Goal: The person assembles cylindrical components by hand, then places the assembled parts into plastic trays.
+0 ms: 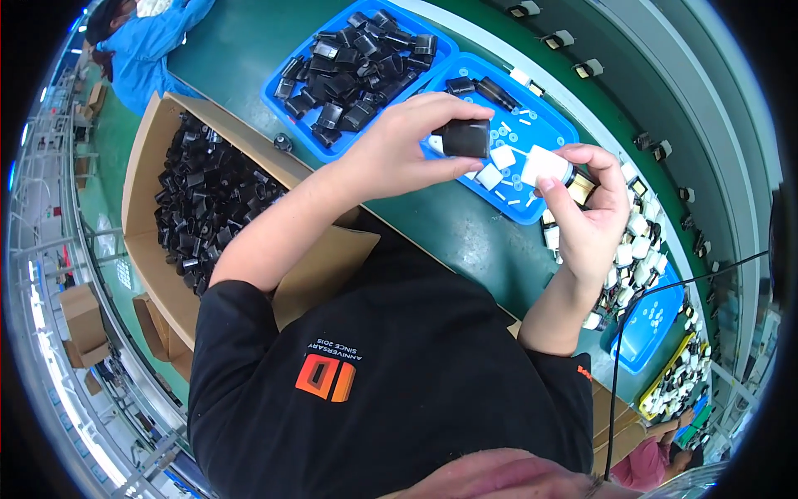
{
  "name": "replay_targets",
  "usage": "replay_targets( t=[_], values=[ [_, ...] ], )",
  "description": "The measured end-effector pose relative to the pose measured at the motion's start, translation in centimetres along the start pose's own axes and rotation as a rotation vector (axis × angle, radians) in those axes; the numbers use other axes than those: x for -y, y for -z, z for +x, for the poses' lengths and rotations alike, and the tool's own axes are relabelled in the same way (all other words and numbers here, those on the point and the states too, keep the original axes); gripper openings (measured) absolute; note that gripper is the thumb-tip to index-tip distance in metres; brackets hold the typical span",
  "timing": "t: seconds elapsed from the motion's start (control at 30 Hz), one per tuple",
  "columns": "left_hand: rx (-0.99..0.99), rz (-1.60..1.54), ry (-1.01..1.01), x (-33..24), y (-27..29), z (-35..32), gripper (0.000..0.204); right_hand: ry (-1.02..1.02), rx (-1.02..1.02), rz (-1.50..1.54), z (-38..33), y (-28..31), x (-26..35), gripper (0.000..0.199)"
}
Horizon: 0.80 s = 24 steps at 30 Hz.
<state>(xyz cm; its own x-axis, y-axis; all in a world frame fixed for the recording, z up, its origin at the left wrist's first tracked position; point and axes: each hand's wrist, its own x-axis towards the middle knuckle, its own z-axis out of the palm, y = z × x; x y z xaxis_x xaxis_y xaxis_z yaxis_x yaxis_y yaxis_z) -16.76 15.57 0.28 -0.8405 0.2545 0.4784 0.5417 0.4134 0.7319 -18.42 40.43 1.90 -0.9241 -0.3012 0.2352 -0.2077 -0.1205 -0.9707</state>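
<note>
Between the thumb and fingers of my left hand [411,141] is a black plastic housing [466,139], held over the near side of a blue tray. My right hand [594,200] grips a white, block-shaped part [544,167] with a dark and gold-coloured end towards the palm. The two parts are apart, facing each other. Below them, the smaller blue tray [559,125] holds white caps, small clear rings, white pins and a few black housings [497,93]. To the right of my right hand lies a pile of white parts [638,241].
A larger blue tray [274,96] heaped with black housings stands at the back. On the left, a cardboard box [143,208] is full of black housings. Another blue tray [636,353] and a yellow tray [650,406] lie at right. A cable [617,374] crosses there. Co-workers [145,54] sit nearby.
</note>
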Motion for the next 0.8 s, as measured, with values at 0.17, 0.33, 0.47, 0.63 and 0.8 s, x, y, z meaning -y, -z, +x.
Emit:
replay_targets(
  t=[0.17,0.33,0.47,0.63,0.8],
  values=[
    [0.068,0.501,0.114,3.6,5.7,1.6,0.05,-0.095,-0.089,0.094,-0.8,1.1,-2.9,0.031],
    [-0.213,0.99,-0.111,7.7,10.5,-0.7,0.053,-0.093,-0.12,0.117,0.1,1.7,-5.6,0.028],
    [-0.1,0.508,0.269,1.4,17.2,-7.1,0.018,-0.078,-0.149,0.185,-0.6,2.5,-5.7,0.024],
    [0.213,0.441,0.718,1.4,17.8,-19.4,0.022,-0.181,-0.198,0.225,-0.1,1.8,-7.6,0.023],
    [0.449,0.66,0.75,4.2,14.9,-24.9,0.036,-0.112,-0.07,0.286,0.6,-1.6,-7.3,0.023]
  ],
)
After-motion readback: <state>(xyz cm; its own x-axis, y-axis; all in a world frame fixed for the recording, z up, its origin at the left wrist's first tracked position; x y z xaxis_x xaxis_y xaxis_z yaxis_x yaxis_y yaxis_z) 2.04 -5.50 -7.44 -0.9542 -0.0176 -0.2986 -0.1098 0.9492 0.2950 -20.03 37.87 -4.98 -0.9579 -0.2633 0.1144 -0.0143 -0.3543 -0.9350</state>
